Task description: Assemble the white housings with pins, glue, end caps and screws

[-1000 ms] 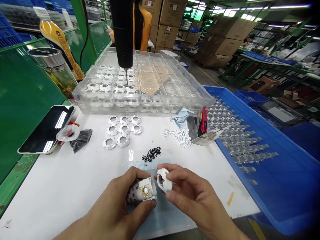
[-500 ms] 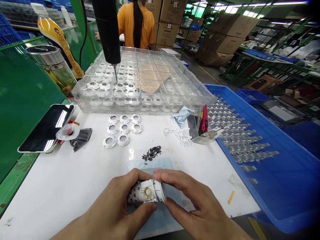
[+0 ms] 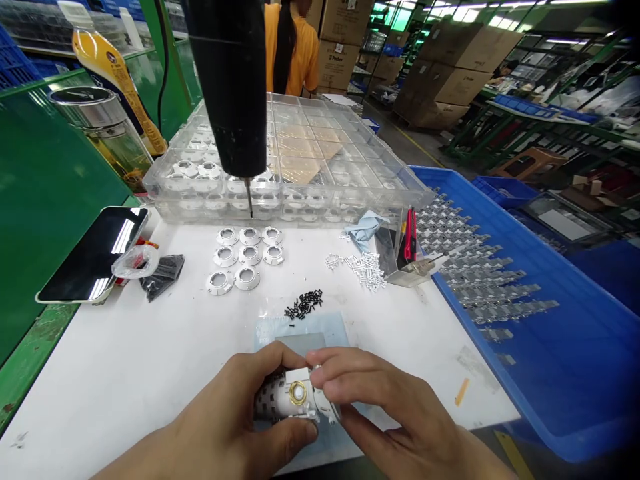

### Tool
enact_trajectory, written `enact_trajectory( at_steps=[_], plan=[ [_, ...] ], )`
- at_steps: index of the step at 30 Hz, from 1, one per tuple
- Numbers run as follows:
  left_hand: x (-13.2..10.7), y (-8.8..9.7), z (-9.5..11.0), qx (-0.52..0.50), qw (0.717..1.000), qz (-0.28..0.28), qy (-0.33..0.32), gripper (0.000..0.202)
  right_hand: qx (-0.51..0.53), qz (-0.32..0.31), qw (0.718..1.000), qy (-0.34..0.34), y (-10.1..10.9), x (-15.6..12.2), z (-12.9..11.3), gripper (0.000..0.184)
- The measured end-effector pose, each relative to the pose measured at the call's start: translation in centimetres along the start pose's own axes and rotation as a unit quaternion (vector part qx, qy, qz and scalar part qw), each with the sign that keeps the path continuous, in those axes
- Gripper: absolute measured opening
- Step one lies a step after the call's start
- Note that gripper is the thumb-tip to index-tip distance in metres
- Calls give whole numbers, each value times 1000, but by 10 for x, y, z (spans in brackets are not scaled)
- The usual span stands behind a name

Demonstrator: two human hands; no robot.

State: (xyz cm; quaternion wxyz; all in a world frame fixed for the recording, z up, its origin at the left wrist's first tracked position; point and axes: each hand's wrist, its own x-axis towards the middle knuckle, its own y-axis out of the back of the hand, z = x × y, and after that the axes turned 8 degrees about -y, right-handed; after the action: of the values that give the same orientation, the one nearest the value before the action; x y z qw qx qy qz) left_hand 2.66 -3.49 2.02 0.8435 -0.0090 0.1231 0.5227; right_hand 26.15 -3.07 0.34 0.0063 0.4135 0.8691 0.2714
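Note:
My left hand [image 3: 235, 417] is wrapped round a white cylindrical part [image 3: 280, 399] with small dark square openings and a gold ring on its side. The part lies sideways, low over a light blue cloth [image 3: 265, 328]. At its right end sits a white ring-shaped piece [image 3: 327, 405], pinched between the thumb and fingers of my right hand [image 3: 400, 410]. This piece looks tilted against the cylinder; the fingers partly hide where they meet. Just beyond the cloth lies a pile of black screws [image 3: 304, 305].
A black electric screwdriver [image 3: 230, 93] hangs ahead, bit down. White rings [image 3: 249, 255] lie in rows, near a clear compartment tray [image 3: 350, 195]. White small parts [image 3: 367, 270] and a red cutter [image 3: 410, 237] are at right, beside a blue bin [image 3: 560, 373]. A phone [image 3: 93, 253] lies left.
The ring-shaped piece has tilted away from the cylinder's end, and my right fingers have shifted over it. The screwdriver now hangs lower and further right in view.

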Motion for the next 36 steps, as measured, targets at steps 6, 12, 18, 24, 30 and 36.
enact_trajectory(
  at_steps=[6, 12, 18, 24, 30, 36],
  plan=[
    [-8, 3, -7, -34, 996, -44, 73, 44, -10, -60, 998, 5, 12, 4, -5, 48],
    [-12, 10, -7, -74, 989, -91, 86, 32, -29, -85, 996, 19, 23, 8, -12, 45],
    [-13, 11, -9, -58, 992, -99, 57, 35, -65, -97, 993, 3, 24, 8, -12, 50],
    [-12, 10, -15, -36, 994, -94, 50, 39, -67, -69, 995, 28, 20, 9, -14, 44],
    [-16, 9, -10, -16, 992, -113, 52, 36, -44, -96, 994, 17, 22, 8, -7, 49],
    [-15, 11, -23, -105, 990, -97, -15, 32, -60, -104, 992, 26, 22, 8, -12, 56]
  ],
)
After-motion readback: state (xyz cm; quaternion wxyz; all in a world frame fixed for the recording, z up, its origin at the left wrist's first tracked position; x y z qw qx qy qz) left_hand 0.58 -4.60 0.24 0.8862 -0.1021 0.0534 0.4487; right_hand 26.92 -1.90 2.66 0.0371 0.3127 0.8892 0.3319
